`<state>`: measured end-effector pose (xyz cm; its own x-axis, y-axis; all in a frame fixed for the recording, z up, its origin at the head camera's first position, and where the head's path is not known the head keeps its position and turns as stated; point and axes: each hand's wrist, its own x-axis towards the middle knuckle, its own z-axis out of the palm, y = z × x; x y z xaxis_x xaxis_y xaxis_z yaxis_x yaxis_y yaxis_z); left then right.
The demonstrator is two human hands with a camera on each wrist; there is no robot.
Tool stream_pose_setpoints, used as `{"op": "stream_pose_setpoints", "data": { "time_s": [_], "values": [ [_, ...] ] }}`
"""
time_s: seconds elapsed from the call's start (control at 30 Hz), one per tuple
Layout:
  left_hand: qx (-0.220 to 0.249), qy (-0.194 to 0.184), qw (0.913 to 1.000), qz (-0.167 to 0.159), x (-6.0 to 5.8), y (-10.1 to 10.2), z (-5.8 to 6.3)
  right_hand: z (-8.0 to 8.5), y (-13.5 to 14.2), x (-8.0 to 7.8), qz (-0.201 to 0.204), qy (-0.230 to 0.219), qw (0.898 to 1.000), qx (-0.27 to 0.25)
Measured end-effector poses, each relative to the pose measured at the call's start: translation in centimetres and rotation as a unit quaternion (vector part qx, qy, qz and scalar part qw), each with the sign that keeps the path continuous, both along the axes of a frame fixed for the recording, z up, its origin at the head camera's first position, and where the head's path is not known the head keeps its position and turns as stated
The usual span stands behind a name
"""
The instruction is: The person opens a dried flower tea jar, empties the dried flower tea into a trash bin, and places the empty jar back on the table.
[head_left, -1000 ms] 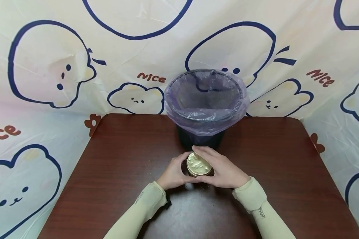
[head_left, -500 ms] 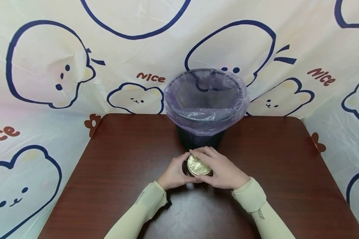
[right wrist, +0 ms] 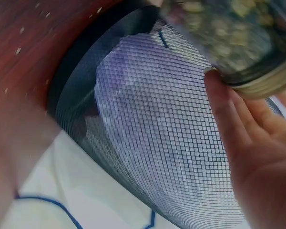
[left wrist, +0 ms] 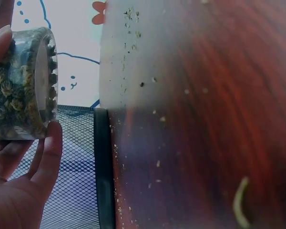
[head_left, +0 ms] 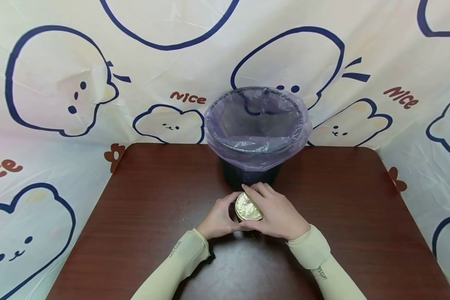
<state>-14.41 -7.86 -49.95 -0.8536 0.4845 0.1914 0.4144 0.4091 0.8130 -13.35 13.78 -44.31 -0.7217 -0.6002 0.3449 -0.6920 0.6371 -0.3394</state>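
Between my hands is a clear jar of what look like dried flower buds, topped with a gold lid. My left hand grips the jar from the left, its thumb and fingers curled round the clear body. From the right, my right hand holds the lid; in the right wrist view its fingers reach the gold rim. The left wrist view has the jar's base held up off the table. Part of the lid is hidden under my right hand in the head view.
Just behind the jar stands a black mesh bin lined with a purple plastic bag. Small crumbs are scattered on the dark brown table. A cartoon-printed cloth hangs around the back and sides.
My right hand has shifted slightly to the left and turned a little, and covers more of the lid's right side. My left hand and the jar stay almost where they were.
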Motion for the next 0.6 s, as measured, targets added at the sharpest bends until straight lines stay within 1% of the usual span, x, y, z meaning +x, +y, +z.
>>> {"op": "stream_pose_setpoints", "data": {
  "time_s": [0.1,0.17,0.23,0.37,0.43,0.5,0.6],
  "values": [
    [-0.007,-0.001,1.0000,0.001,0.06,-0.08,-0.10,0.21,0.29,-0.02,0.029,-0.035,0.999,-0.013],
    [-0.006,0.000,1.0000,0.000,0.07,-0.10,-0.12,0.20,0.41,-0.04,0.034,-0.043,0.998,-0.018],
    [-0.003,0.003,1.0000,-0.001,0.05,-0.09,-0.11,0.12,0.38,-0.03,0.021,-0.029,0.999,-0.013],
    [-0.001,0.005,1.0000,-0.003,0.02,-0.04,-0.04,-0.10,0.00,0.06,-0.019,0.020,1.000,0.012],
    [-0.003,0.003,1.0000,-0.003,0.02,-0.02,-0.05,-0.09,-0.15,0.14,-0.026,0.030,0.999,0.022],
    [-0.001,0.002,1.0000,-0.003,0.05,-0.02,-0.08,0.06,-0.17,0.20,-0.020,0.024,0.999,0.025],
    [-0.002,0.007,1.0000,-0.006,0.06,-0.03,-0.18,0.42,0.03,0.25,0.006,-0.008,1.000,0.017]
  ]
}}
